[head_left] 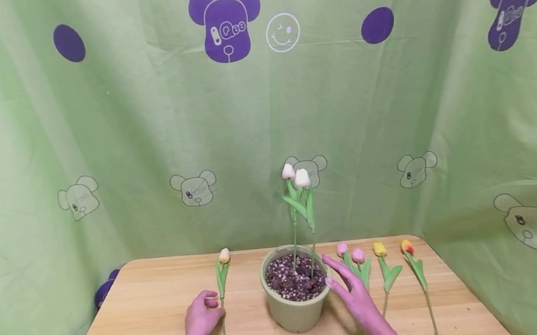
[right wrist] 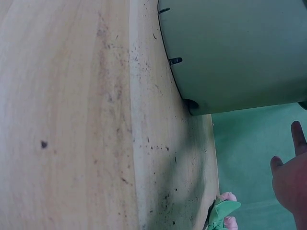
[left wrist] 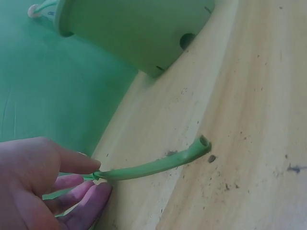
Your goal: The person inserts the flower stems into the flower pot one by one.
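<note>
My left hand [head_left: 202, 314] pinches the green stem of a pale cream tulip [head_left: 224, 256] at the left of the pot. In the left wrist view, the thumb and fingertips meet at the tulip stem [left wrist: 148, 167], whose hollow cut end points away from the hand. A green pot [head_left: 295, 311] of dark, speckled soil [head_left: 289, 282] stands mid-table, holding two upright pale tulips [head_left: 302, 178]. Beside its right rim, my right hand [head_left: 355, 298] has its fingers extended and spread, with nothing held.
Right of the pot lie two pink tulips [head_left: 357, 255], a yellow tulip [head_left: 379, 249] and a red-and-yellow tulip [head_left: 407, 247]. Soil crumbs dot the wooden table [head_left: 156, 313]. A green printed curtain [head_left: 238, 121] hangs behind and at both sides.
</note>
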`<state>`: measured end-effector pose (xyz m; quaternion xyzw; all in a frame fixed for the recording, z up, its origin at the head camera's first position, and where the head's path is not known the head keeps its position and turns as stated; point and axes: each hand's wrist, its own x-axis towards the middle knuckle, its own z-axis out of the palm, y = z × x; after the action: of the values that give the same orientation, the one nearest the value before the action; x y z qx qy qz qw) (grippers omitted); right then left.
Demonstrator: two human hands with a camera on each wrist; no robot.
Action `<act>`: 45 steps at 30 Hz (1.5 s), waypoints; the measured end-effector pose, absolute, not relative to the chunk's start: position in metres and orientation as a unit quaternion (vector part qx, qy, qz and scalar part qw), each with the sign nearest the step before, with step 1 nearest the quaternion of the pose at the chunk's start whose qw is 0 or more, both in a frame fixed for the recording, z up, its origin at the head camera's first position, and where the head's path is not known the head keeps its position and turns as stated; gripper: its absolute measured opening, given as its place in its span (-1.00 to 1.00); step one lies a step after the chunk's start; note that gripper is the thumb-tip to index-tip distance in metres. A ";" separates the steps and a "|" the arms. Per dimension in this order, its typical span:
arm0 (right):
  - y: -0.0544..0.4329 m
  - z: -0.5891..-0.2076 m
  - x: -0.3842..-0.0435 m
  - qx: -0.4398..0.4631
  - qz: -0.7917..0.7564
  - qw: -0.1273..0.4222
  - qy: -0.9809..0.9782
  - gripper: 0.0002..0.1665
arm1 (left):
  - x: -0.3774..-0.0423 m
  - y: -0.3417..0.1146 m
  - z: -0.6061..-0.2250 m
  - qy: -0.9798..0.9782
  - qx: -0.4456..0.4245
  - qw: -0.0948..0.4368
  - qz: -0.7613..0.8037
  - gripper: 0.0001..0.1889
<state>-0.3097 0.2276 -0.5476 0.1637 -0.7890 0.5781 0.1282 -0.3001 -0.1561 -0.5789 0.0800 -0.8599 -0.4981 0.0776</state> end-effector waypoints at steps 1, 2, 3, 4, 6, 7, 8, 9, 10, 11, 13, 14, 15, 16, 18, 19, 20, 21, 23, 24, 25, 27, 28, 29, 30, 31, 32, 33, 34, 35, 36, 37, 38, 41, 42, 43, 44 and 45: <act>0.227 -0.547 -0.310 0.165 0.578 0.128 -0.789 -0.41 | -0.301 -0.155 -0.579 -0.863 0.081 0.078 -0.492 -0.47; 0.227 -0.547 -0.310 0.165 0.578 0.128 -0.789 -0.41 | -0.302 -0.155 -0.579 -0.867 0.082 0.079 -0.486 -0.47; 0.227 -0.547 -0.309 0.166 0.577 0.128 -0.789 -0.41 | -0.302 -0.154 -0.579 -0.869 0.081 0.079 -0.481 -0.47; 0.227 -0.547 -0.309 0.167 0.577 0.129 -0.789 -0.41 | -0.303 -0.153 -0.579 -0.872 0.083 0.079 -0.476 -0.47; 0.227 -0.547 -0.309 0.166 0.577 0.129 -0.789 -0.41 | -0.303 -0.151 -0.579 -0.876 0.085 0.080 -0.469 -0.48; 0.226 -0.547 -0.309 0.166 0.577 0.130 -0.789 -0.41 | -0.303 -0.150 -0.578 -0.876 0.088 0.082 -0.466 -0.48; 0.226 -0.548 -0.309 0.166 0.577 0.131 -0.789 -0.41 | -0.303 -0.149 -0.578 -0.878 0.088 0.085 -0.464 -0.48; 0.226 -0.548 -0.309 0.166 0.578 0.130 -0.788 -0.41 | -0.303 -0.149 -0.578 -0.877 0.089 0.087 -0.464 -0.49; 0.226 -0.548 -0.309 0.166 0.580 0.130 -0.787 -0.41 | -0.302 -0.148 -0.578 -0.874 0.091 0.087 -0.470 -0.49; 0.225 -0.548 -0.309 0.166 0.581 0.129 -0.786 -0.41 | -0.303 -0.148 -0.578 -0.868 0.092 0.086 -0.481 -0.49; 0.225 -0.548 -0.309 0.165 0.583 0.128 -0.785 -0.41 | -0.302 -0.148 -0.578 -0.854 0.092 0.080 -0.506 -0.51; 0.225 -0.548 -0.309 0.164 0.584 0.128 -0.784 -0.41 | -0.301 -0.148 -0.577 -0.846 0.092 0.075 -0.520 -0.52; 0.225 -0.548 -0.309 0.163 0.585 0.127 -0.784 -0.41 | -0.301 -0.148 -0.577 -0.838 0.095 0.069 -0.533 -0.54; 0.225 -0.548 -0.309 0.163 0.585 0.127 -0.784 -0.41 | -0.301 -0.148 -0.577 -0.828 0.097 0.061 -0.548 -0.55; 0.225 -0.548 -0.309 0.162 0.585 0.128 -0.784 -0.41 | -0.299 -0.148 -0.576 -0.816 0.100 0.047 -0.567 -0.60; 0.225 -0.549 -0.309 0.162 0.584 0.127 -0.785 -0.41 | -0.299 -0.149 -0.575 -0.811 0.100 0.041 -0.575 -0.62; 0.225 -0.549 -0.309 0.163 0.585 0.127 -0.785 -0.41 | -0.298 -0.149 -0.574 -0.805 0.103 0.033 -0.583 -0.64; 0.225 -0.549 -0.309 0.163 0.585 0.127 -0.785 -0.41 | -0.298 -0.149 -0.574 -0.799 0.104 0.025 -0.591 -0.65; 0.225 -0.549 -0.310 0.166 0.585 0.128 -0.783 -0.41 | -0.296 -0.149 -0.572 -0.783 0.107 0.007 -0.613 -0.66; 0.225 -0.549 -0.310 0.167 0.585 0.128 -0.783 -0.41 | -0.296 -0.149 -0.571 -0.775 0.107 0.000 -0.622 -0.66; 0.225 -0.549 -0.310 0.168 0.586 0.129 -0.782 -0.41 | -0.295 -0.149 -0.570 -0.769 0.106 -0.007 -0.631 -0.65; 0.225 -0.549 -0.310 0.168 0.587 0.129 -0.781 -0.41 | -0.294 -0.149 -0.568 -0.757 0.105 -0.017 -0.645 -0.63; 0.225 -0.549 -0.310 0.170 0.587 0.130 -0.781 -0.41 | -0.294 -0.149 -0.568 -0.753 0.104 -0.018 -0.650 -0.61; 0.225 -0.549 -0.310 0.170 0.587 0.130 -0.781 -0.41 | -0.294 -0.148 -0.567 -0.751 0.103 -0.015 -0.652 -0.61; 0.225 -0.549 -0.310 0.170 0.588 0.130 -0.780 -0.41 | -0.294 -0.148 -0.567 -0.750 0.102 -0.013 -0.653 -0.60; 0.225 -0.549 -0.310 0.170 0.588 0.128 -0.780 -0.41 | -0.295 -0.148 -0.566 -0.748 0.104 -0.010 -0.655 -0.60; 0.225 -0.549 -0.310 0.170 0.588 0.128 -0.780 -0.41 | -0.295 -0.148 -0.566 -0.747 0.104 -0.007 -0.656 -0.59; 0.225 -0.549 -0.310 0.170 0.588 0.128 -0.780 -0.41 | -0.295 -0.148 -0.565 -0.747 0.105 -0.002 -0.656 -0.59; 0.225 -0.549 -0.310 0.170 0.588 0.130 -0.780 -0.41 | -0.295 -0.148 -0.565 -0.746 0.104 0.002 -0.658 -0.59; 0.225 -0.550 -0.310 0.170 0.588 0.130 -0.780 -0.41 | -0.296 -0.148 -0.564 -0.744 0.102 0.006 -0.660 -0.59; 0.225 -0.550 -0.310 0.169 0.588 0.130 -0.780 -0.41 | -0.296 -0.147 -0.564 -0.742 0.101 0.009 -0.663 -0.58; 0.226 -0.550 -0.310 0.169 0.587 0.130 -0.781 -0.41 | -0.297 -0.147 -0.563 -0.739 0.099 0.013 -0.666 -0.58; 0.226 -0.550 -0.310 0.170 0.587 0.131 -0.780 -0.41 | -0.298 -0.146 -0.562 -0.737 0.097 0.018 -0.669 -0.58; 0.226 -0.550 -0.311 0.172 0.588 0.132 -0.779 -0.41 | -0.299 -0.145 -0.559 -0.735 0.090 0.033 -0.671 -0.59; 0.226 -0.550 -0.310 0.172 0.590 0.133 -0.778 -0.41 | -0.300 -0.144 -0.558 -0.734 0.089 0.037 -0.672 -0.59; 0.226 -0.550 -0.310 0.173 0.590 0.133 -0.777 -0.41 | -0.301 -0.143 -0.557 -0.734 0.087 0.041 -0.672 -0.59; 0.226 -0.550 -0.310 0.173 0.591 0.135 -0.776 -0.41 | -0.301 -0.142 -0.556 -0.734 0.085 0.045 -0.672 -0.60; 0.226 -0.550 -0.310 0.173 0.591 0.135 -0.776 -0.41 | -0.301 -0.141 -0.555 -0.734 0.082 0.049 -0.672 -0.60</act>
<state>-0.3102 0.2257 -0.5500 0.1733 -0.7759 0.5913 0.1349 -0.3012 -0.1414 -0.5547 0.0820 -0.7340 -0.6724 0.0487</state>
